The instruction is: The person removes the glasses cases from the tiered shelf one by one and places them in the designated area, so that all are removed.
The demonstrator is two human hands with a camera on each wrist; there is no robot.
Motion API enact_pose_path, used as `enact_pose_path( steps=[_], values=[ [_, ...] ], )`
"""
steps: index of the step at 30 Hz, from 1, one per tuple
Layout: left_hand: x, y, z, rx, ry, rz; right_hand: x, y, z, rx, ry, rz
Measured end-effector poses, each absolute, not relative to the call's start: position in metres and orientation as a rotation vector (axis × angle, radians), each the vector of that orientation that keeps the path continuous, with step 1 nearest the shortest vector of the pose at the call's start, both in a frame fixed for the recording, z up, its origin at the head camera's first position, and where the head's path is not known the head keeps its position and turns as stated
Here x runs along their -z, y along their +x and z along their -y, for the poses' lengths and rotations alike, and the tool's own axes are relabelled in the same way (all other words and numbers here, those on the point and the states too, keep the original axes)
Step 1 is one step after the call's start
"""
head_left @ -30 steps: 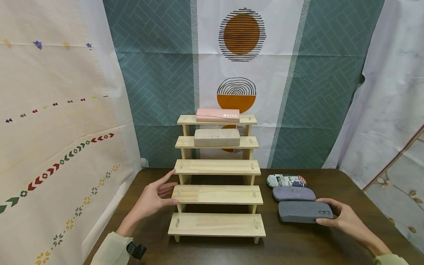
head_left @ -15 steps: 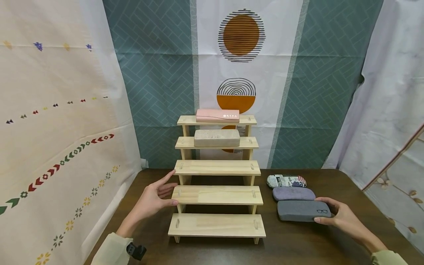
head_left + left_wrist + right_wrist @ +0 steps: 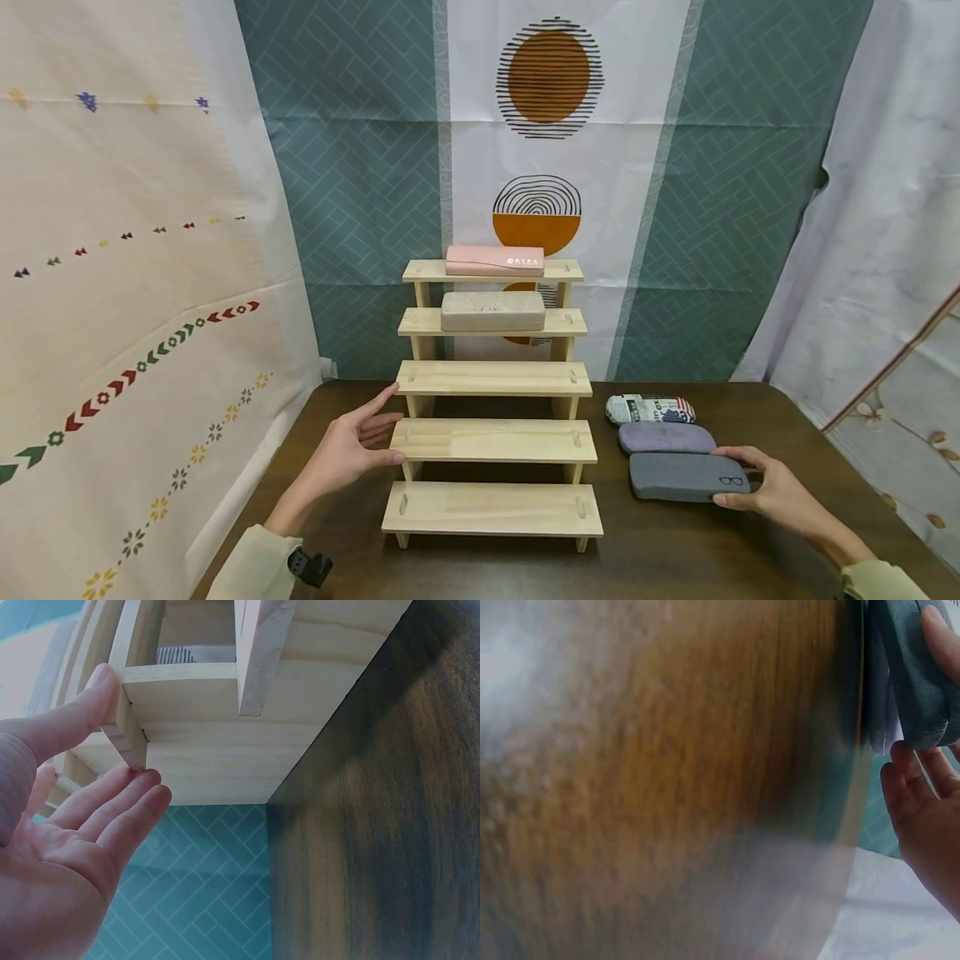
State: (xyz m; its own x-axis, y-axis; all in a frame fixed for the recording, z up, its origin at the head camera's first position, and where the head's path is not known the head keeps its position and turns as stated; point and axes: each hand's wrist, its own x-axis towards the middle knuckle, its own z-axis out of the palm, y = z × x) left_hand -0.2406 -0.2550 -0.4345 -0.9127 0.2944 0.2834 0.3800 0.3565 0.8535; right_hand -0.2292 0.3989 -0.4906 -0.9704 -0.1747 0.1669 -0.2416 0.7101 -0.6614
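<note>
A five-tier wooden stand rises in the middle of the table. My left hand holds its left side, with the thumb at the front corner of the second-lowest tier and the index fingertip at the tier above. In the left wrist view the board's end lies between thumb and fingers. On the right, my right hand pinches the right end of a grey glasses case with a small glasses print, thumb in front and fingers behind. The right wrist view shows this case only partly.
Behind the grey case lie a purple glasses case and a newspaper-print case. A pink case sits on the top tier, a beige case one below. Hanging cloths surround the dark table.
The grey case and my right hand have shifted slightly left and a little back, toward the purple case. My left hand stays in place on the stand.
</note>
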Motion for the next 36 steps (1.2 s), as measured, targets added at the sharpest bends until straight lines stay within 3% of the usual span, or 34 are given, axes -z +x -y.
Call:
enact_pose_path(
  steps=[36],
  values=[
    [0.434,-0.24,0.255,1.612,-0.631,2.526,0.499,-0.241,-0.405,-1.029,0.528,2.761]
  ],
)
